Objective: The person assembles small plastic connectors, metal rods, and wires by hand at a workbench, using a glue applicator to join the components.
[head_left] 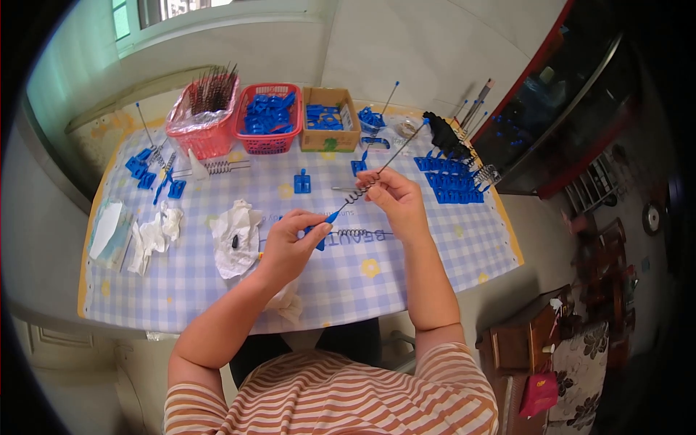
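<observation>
Daylight enters by the window [192,9] at upper left, its panes nearly washed out, leaving the checked tablecloth [384,293] evenly bright. The right side falls dim (the dark glossy door [573,94] gives back only murky reflections). Fisheye distortion bends straight edges, black swallows the corners, and fine detail looks slightly soft.

1. A checked cloth [174,290] covers the surface [475,246].
2. Far side, left to right: pink basket [200,143], red basket [272,144], cardboard box [320,139], small cup [372,130].
3. Left: crumpled white tissues [150,238].
4. Middle: a blue clip [302,184], and nearer, a dark coil spring [353,233].
5. Far right: rows of blue pieces [453,181].
</observation>
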Motion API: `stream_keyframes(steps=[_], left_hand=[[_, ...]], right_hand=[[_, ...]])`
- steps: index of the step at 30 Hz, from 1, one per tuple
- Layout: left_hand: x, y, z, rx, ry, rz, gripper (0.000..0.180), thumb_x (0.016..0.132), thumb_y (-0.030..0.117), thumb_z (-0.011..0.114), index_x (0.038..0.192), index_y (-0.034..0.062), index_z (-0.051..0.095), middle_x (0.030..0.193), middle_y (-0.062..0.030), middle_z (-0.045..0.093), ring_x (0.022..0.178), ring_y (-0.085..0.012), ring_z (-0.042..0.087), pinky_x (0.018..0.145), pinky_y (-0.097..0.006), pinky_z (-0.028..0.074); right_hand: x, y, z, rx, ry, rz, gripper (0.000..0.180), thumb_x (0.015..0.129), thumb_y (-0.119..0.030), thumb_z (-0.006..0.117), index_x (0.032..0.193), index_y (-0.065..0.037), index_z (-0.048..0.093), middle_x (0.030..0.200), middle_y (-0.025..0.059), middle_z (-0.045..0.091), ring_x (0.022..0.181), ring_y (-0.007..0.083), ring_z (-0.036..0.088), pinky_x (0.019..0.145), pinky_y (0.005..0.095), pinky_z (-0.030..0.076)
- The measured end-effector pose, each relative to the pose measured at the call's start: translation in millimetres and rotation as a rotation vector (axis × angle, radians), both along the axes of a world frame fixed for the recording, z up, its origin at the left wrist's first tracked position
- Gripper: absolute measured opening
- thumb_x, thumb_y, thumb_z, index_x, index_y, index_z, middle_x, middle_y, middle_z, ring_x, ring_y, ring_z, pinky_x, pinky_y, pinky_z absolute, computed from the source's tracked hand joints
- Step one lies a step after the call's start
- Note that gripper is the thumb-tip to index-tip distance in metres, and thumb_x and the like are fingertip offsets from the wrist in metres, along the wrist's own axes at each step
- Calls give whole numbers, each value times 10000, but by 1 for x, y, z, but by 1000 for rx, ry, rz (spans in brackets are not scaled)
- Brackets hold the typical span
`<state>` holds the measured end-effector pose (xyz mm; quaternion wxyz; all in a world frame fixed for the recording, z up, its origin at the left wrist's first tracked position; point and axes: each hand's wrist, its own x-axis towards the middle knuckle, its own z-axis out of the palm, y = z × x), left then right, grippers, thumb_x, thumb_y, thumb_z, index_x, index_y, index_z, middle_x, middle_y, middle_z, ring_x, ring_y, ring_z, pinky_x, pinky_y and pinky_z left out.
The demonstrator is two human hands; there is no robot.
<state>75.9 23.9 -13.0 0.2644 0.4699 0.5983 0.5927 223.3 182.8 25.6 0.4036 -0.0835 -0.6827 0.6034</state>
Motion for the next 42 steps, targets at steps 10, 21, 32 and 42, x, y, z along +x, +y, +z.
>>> stream_keyframes(steps=[10, 21, 32, 42], left_hand=[[6, -2, -3, -51, 17, -35, 161, 861, 88, 687, 991, -7, 699, 947, -73, 622, 819, -154, 603, 698, -266, 476], [9, -1, -1, -78, 65, -42, 163, 848, 69, 696, 993, -4, 700, 945, -69, 627, 811, -151, 603, 679, -264, 480], [9, 0, -6, -21, 82, -14, 149, 844, 69, 698, 981, 13, 713, 914, -71, 629, 791, -158, 607, 666, -266, 482], [10, -1, -3, -26, 113, 7, 151, 841, 66, 699, 979, 8, 714, 912, -73, 629, 772, -162, 605, 657, -269, 477]], right_hand=[[28, 21, 20, -52, 386, -126, 342, 951, -208, 578, 1167, 55, 606, 1022, 137, 661, 793, 126, 553, 758, 251, 454], [45, 26, 29, -79, 382, -221, 275, 946, -166, 582, 1115, 43, 641, 993, 135, 663, 781, 124, 544, 743, 247, 447], [43, 28, 28, -165, 341, -216, 264, 943, -154, 595, 1115, 40, 646, 971, 118, 669, 756, 104, 542, 708, 223, 448], [45, 30, 26, -181, 363, -225, 211, 910, -148, 654, 1021, 31, 668, 913, 106, 673, 755, 117, 557, 699, 237, 454]])
